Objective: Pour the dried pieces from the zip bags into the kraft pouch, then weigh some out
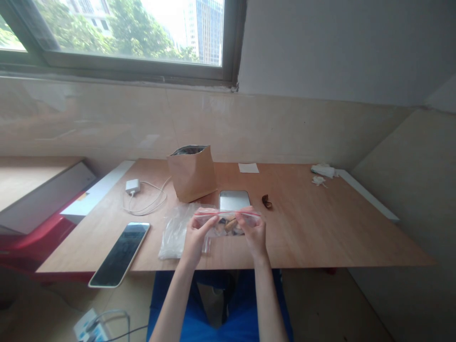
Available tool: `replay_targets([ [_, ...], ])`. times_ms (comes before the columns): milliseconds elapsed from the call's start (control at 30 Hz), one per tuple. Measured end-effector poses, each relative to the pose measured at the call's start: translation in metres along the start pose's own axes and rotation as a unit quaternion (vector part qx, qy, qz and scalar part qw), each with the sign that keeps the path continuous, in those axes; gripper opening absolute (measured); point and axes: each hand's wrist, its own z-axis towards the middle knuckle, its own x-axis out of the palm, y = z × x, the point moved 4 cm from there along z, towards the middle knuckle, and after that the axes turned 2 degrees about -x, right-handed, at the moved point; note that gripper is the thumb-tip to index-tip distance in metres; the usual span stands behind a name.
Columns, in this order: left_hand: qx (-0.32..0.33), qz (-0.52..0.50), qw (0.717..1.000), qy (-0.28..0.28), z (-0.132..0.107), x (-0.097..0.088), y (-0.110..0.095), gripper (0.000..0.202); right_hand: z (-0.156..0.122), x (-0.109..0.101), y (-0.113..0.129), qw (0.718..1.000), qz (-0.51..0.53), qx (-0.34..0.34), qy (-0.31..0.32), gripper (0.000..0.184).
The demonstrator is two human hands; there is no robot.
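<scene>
Daylight comes in through a window high on the far wall, and trees and a tall building show outside. Below it, a shiny tan wall panel runs along behind a wooden bench. Down on the floor at the near left sits a white power strip with cords in it.

Lots of things lie around on the bench. A brown paper bag stands up near the far edge, with its top open. To the left of it are a white charger and its white cord. A black phone lies at the left, and its end sticks out past the near edge of the bench. Just past the hands is a flat silver device, with a small dark brown thing to its right. A white slip of paper lies by the far edge, and a white tissue sits at the far right. A crumpled clear plastic bag lies right beside the left hand.

Both bare arms reach out from the near side, over a lap in blue trousers. The left hand and the right hand are up in front, with the wrists bent. Each grip is closed on the top edge of a clear zip bag with a red seal. The bag is held between the hands over the middle of the bench, with brown and pale pieces inside.
</scene>
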Motion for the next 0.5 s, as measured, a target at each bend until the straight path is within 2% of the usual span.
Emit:
replay_targets([
  [233, -0.020, 0.015, 1.000, 0.004, 0.0004, 0.0013, 0.0030, 0.022, -0.0005, -0.0029, -0.0002, 1.000, -0.003, -0.007, -0.023, 0.018],
  [500, -0.028, 0.052, 0.998, 0.031, 0.0030, 0.0017, -0.0022, 0.031, 0.0013, -0.0030, 0.0079, 0.999, 0.016, -0.032, 0.022, 0.012],
])
